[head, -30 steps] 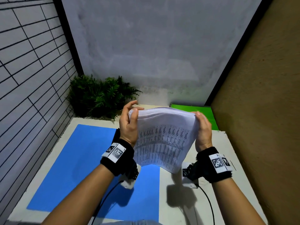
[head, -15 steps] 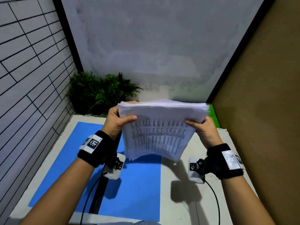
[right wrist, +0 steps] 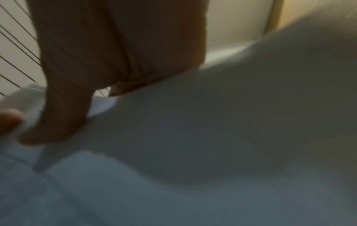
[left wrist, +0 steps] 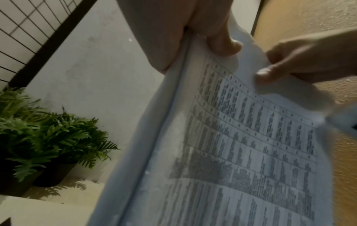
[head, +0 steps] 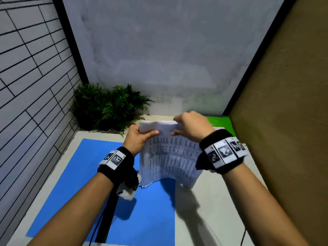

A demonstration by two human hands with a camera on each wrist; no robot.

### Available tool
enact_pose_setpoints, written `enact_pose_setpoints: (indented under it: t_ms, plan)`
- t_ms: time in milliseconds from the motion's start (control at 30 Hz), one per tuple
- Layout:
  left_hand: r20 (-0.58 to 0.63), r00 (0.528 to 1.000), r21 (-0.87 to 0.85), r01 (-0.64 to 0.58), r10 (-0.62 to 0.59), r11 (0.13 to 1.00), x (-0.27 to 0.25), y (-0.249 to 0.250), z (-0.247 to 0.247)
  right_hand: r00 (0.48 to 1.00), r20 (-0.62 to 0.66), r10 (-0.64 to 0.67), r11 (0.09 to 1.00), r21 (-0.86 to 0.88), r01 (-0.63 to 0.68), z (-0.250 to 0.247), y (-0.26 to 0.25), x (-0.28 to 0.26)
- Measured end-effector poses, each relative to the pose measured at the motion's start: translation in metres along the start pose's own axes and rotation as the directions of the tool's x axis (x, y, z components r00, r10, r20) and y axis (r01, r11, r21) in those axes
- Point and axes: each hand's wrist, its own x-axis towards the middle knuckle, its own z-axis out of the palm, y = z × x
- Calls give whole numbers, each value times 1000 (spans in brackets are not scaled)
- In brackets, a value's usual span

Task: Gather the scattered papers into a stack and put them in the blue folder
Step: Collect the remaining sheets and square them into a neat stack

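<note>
Both hands, left hand (head: 140, 139) and right hand (head: 192, 126), are gripping the stack (head: 170, 157) by its top edge, upright above the folder (head: 85, 174), seemingly squaring it. Next, laying it flat inside the folder.

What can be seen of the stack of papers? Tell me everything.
The stack of papers is a thick sheaf of white sheets, the front page printed with dense rows and columns of small dark text. It hangs upright in the air above the blue folder and the table, its lower end sagging and the edges slightly uneven. The left hand grips its top left corner; the right hand pinches the top edge.
</note>
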Motion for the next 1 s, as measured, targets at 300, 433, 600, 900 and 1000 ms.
enact_pose_setpoints:
  t_ms: [300,433,600,900,1000]
  plan:
    - [-56,997,-54,-47,44,997,-1,-10,-19,982,134,137,987,70,-147,-12,40,-7]
    - [-65,998,-69,-31,26,997,1,-11,-17,990,90,112,904,405,-138,1,76,-17]
    - [-101,995,-101,-25,15,995,4,-12,-20,958,41,283,202,974,-101,45,87,-35]
    - [-7,983,-89,181,-182,979,-5,-24,-16,907,93,411,228,953,-201,97,65,-43]
    - [-23,996,-135,81,-85,988,-8,-8,-17,918,7,398,237,965,-109,82,68,-48]
